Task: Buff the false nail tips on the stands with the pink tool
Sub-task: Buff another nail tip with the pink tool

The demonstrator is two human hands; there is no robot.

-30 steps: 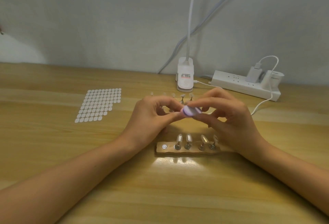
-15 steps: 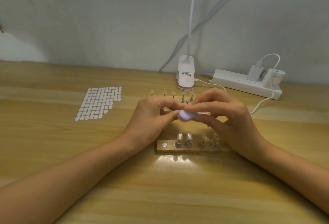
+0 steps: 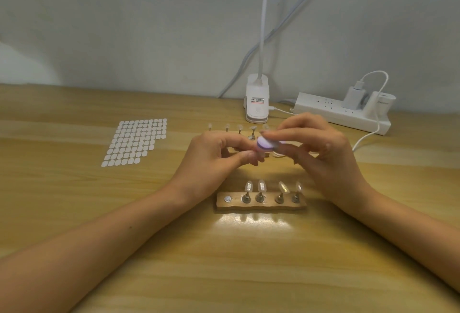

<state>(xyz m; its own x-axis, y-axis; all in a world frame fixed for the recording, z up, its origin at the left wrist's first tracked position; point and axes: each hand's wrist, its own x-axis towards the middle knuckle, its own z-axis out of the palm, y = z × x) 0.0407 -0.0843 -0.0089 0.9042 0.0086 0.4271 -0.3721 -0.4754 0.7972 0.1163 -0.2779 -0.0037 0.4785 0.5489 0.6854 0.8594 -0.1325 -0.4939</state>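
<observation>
Right grip pinches the pink tool. Left grip curls tight against it, pinching what, can't tell. Four tips sit on the near stand.

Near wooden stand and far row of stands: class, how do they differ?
The near wooden stand lies in full view; the far row is partly hidden behind the left hand and the right hand holding the pink tool. The near wooden stand shows four nail tips and one bare metal disc; the far row shows five tips. Both run left to right.
</observation>
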